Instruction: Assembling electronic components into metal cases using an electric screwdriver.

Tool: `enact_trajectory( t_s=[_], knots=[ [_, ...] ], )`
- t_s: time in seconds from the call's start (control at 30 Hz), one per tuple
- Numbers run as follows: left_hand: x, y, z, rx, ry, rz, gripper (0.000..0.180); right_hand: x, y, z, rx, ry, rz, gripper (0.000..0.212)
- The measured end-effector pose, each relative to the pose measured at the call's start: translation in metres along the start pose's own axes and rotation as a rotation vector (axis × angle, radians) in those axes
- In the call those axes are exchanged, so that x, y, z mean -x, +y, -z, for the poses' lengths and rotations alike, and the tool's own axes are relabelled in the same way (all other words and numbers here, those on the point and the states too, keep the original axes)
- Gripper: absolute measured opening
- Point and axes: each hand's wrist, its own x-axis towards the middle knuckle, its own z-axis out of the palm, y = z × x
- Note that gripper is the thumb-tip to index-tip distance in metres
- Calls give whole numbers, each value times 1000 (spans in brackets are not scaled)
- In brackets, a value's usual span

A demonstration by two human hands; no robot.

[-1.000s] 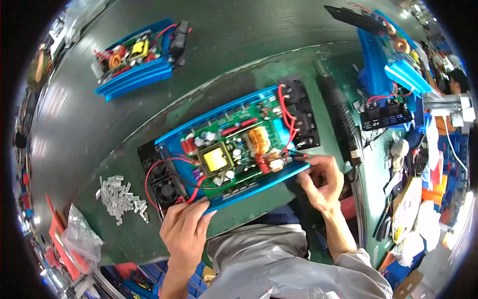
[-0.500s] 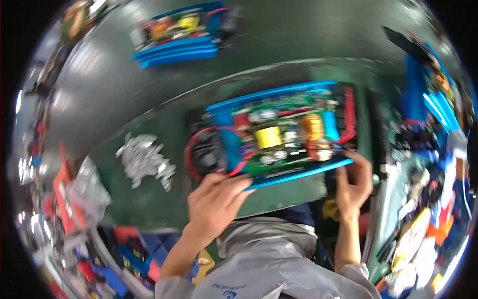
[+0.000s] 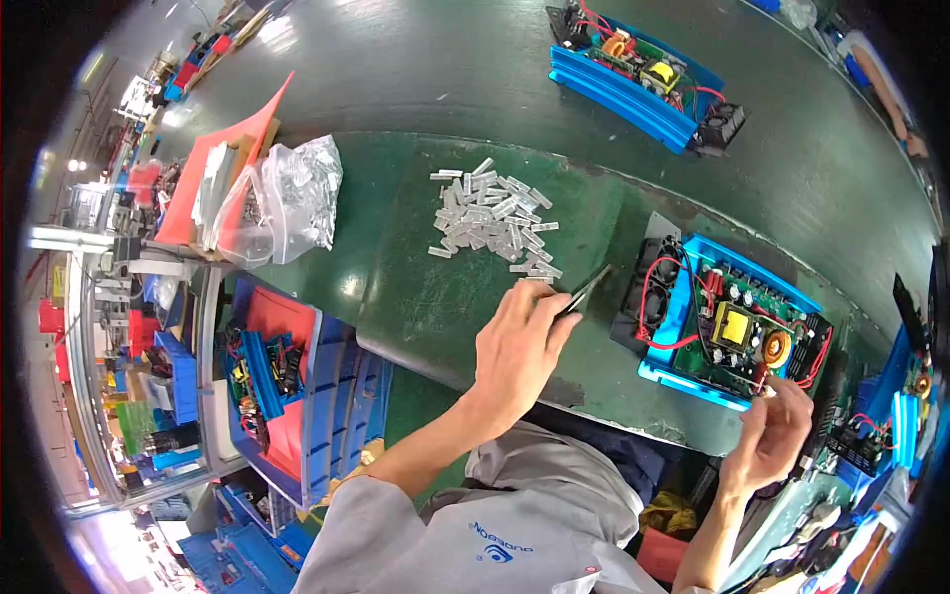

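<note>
In my left hand [image 3: 517, 345] is a pair of dark tweezers [image 3: 591, 288], gripped between thumb and fingers, the tips pointing up and right. They are between a pile of small clear plastic pieces [image 3: 490, 216] and a blue metal casing [image 3: 681, 377]. That casing lies on the green mat with an exposed circuit board [image 3: 740, 297] carrying a yellow transformer [image 3: 733, 327] and an orange coil [image 3: 777, 347]. Black fans [image 3: 656, 297] with red wires sit at its left end. My right hand [image 3: 775, 441] is at the casing's near right edge, fingertips pinched together; what they hold is too small to make out.
A second blue casing with a board [image 3: 633, 94] stands farther back on the bench. To the left are a clear plastic bag [image 3: 297, 193] and a red folder-like sheet [image 3: 203, 188]. Below them is a blue bin [image 3: 327, 416] holding more units. Further units crowd the right edge.
My view has swung left. Both hands have left their hold on the casing's near edge; the left has picked up tweezers. The casing now rests on the mat, turned the other way.
</note>
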Motion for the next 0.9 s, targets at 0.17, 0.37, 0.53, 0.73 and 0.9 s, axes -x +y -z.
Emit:
enact_trajectory(
  t_s=[0.17, 0.37, 0.53, 0.73, 0.9],
  knots=[
    [3, -9, 17, 53, -73, -20, 23, -55, -58, -59, 16, -463, 127, 22],
    [44, -36, 32, 345, -42, 81, 18, -88, -63, -178, 11, -780, 447, 20],
    [37, -34, 42, 661, -139, 310, 11, -68, -49, -249, 86, -924, 622, 32],
    [38, -50, 40, 910, -132, 248, 12, -54, -52, -252, 130, -1047, 709, 27],
    [31, -56, 47, 790, -249, 173, 12, -69, -53, -236, 213, -1064, 782, 19]
  ],
)
